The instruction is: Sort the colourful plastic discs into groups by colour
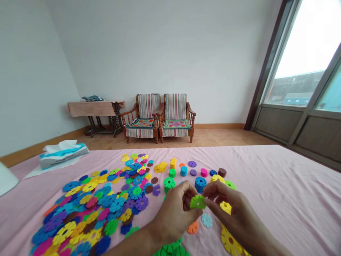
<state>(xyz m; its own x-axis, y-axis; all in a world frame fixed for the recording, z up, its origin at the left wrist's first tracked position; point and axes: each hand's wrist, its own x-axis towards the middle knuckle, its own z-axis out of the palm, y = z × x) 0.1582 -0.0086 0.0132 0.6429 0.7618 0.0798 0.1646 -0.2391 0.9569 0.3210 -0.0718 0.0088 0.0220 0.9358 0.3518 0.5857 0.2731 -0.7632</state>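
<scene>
A lime-green notched plastic disc [197, 202] is upright between my two hands, above the table. My left hand [170, 209] pinches it between thumb and curled fingers. At the disc's right edge, the thumb and fingertips of my right hand [234, 206] close on it as well. Just beyond the hands stand a stack of green discs [169, 183] and a stack of blue discs [200, 183]. Beneath them lie an orange disc [193, 227] and a light-blue disc [206, 220]. Yellow discs [230, 241] lie partly hidden under my right forearm, and green discs [172, 249] sit near the front edge.
A wide heap of mixed coloured discs [106, 202] spreads over the left of the pink tablecloth [293, 192]. Small sorted stacks, among them a pink stack [204, 172], line up farther back. A tissue box [64, 154] stands at the far left; two wooden chairs [174, 124] are beyond the table.
</scene>
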